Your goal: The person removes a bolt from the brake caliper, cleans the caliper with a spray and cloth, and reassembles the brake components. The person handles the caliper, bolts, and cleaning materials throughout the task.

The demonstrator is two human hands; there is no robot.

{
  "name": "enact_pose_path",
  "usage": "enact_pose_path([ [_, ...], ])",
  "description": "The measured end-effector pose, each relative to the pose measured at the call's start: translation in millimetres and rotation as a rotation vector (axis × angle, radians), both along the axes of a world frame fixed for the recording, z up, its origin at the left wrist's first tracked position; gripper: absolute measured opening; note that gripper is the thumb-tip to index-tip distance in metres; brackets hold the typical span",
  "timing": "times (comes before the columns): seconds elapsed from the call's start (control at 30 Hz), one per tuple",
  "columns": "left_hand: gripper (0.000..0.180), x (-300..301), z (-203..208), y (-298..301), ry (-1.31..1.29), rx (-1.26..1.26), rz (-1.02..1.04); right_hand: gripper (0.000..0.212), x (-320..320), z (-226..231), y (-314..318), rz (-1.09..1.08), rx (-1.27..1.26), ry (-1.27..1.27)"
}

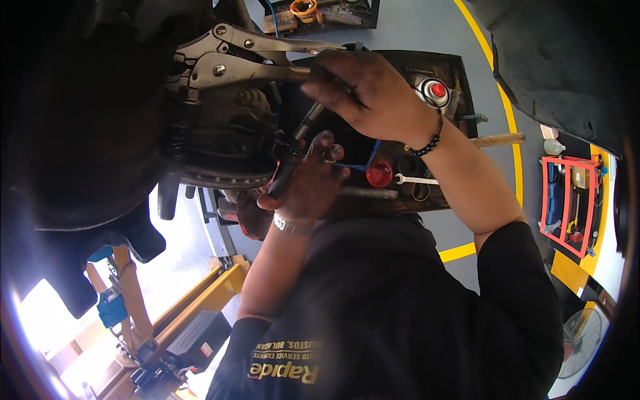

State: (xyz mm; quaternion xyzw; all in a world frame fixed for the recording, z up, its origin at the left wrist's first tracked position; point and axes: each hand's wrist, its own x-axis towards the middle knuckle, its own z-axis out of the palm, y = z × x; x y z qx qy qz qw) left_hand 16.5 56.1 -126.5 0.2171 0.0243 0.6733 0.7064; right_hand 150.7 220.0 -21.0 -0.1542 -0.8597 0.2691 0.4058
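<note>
A pair of silver locking pliers [233,67] is clamped onto dark metal parts near a brake disc [220,181] at the upper left. Beside the ends of its handles, my right hand [370,90] has its fingers curled round the upper end of a rod-shaped tool [308,123]. That rod has a metal shaft and a dark lower part; its exact kind is unclear. My left hand [308,183], palm up, cradles the dark lower part between thumb and loosely bent fingers. What the rod's upper end meets is hidden under my right hand.
Below my hands stands a dark tray [460,63] with a spray can [435,91], a red cap [379,174], a wrench [417,179] and a wooden-handled tool [500,140]. A red tool rack [568,203] is at the right. Yellow lift equipment [200,303] stands lower left.
</note>
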Motion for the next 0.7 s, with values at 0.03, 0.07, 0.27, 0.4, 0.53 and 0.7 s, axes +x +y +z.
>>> enact_pose_path([
  [0.03, 0.107, 0, 0, 0, 0.006, -0.001, 0.000, 0.018, -4, -3, -1, -0.045, 0.027, 0.018],
  [0.07, 0.107, 0, 0, 0, 0.005, -0.016, 0.003, 0.021, -6, -6, -2, -0.092, 0.059, 0.034],
  [0.27, 0.109, -5, -6, 3, 0.074, 0.074, -0.011, 0.028, -4, -6, 3, -0.042, 0.076, -0.010],
  [0.4, 0.111, -5, -10, 4, 0.041, 0.115, -0.002, 0.028, -4, -4, 0, -0.056, 0.010, 0.008],
  [0.53, 0.110, -6, -10, 2, 0.078, 0.096, 0.017, 0.030, -8, -4, -10, -0.113, -0.125, 0.036],
  [0.7, 0.107, -4, -7, 3, 0.032, 0.084, 0.021, 0.030, -11, -6, -16, -0.134, -0.142, 0.023],
])
